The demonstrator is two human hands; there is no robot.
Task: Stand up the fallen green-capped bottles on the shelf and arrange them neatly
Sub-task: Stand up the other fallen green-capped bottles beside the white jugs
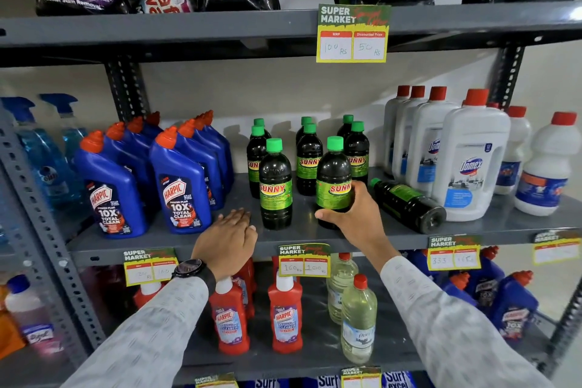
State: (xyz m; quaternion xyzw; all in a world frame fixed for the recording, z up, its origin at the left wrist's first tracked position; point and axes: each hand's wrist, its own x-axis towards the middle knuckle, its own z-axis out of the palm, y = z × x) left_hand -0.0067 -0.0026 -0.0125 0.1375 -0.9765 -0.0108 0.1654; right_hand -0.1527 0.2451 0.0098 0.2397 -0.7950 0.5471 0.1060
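Several dark green-capped Sunny bottles stand in the middle of the grey shelf. My right hand grips the lower half of an upright front bottle. Left of it stands another front bottle, with my left hand flat on the shelf edge beside it, fingers together and holding nothing. One green-capped bottle lies on its side to the right, cap pointing back left, base toward me. More upright ones stand in rows behind.
Blue Harpic bottles crowd the left of the same shelf. White Domex jugs stand at the right, close to the fallen bottle. Price tags hang on the shelf's front edge. Detergent pouches fill the shelf above, red bottles the one below.
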